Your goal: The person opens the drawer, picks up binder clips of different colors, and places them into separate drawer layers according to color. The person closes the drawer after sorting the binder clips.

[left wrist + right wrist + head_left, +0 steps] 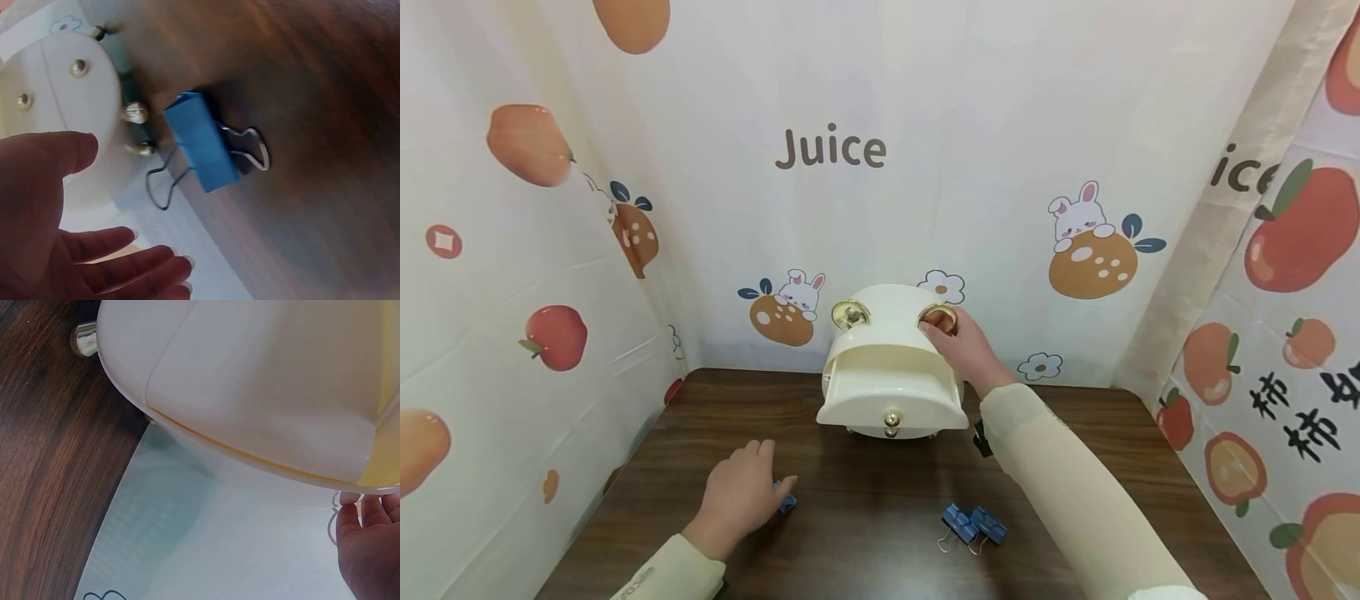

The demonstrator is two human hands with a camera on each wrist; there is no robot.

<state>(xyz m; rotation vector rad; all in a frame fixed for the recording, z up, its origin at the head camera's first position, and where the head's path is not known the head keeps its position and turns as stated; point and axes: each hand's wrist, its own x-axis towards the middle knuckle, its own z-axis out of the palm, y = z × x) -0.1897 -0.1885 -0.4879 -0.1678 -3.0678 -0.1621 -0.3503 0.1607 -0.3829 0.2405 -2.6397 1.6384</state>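
Observation:
A cream storage box (891, 315) with gold-rimmed round ears stands at the back of the table. Its front drawer (891, 396), with a gold knob, is pulled out. My right hand (968, 352) grips the box's right ear, thumb in front; the right wrist view shows the fingers (349, 515) at the box's edge. Over the table at left, my left hand (741, 496) is spread above a blue binder clip (201, 142), apart from it. In the head view that hand partly hides the clip.
Two more blue binder clips (958, 523) lie side by side at the front right. A black object (981, 437) is partly covered by the right sleeve. A printed curtain (985, 208) surrounds the wooden table (850, 533) at the back and sides.

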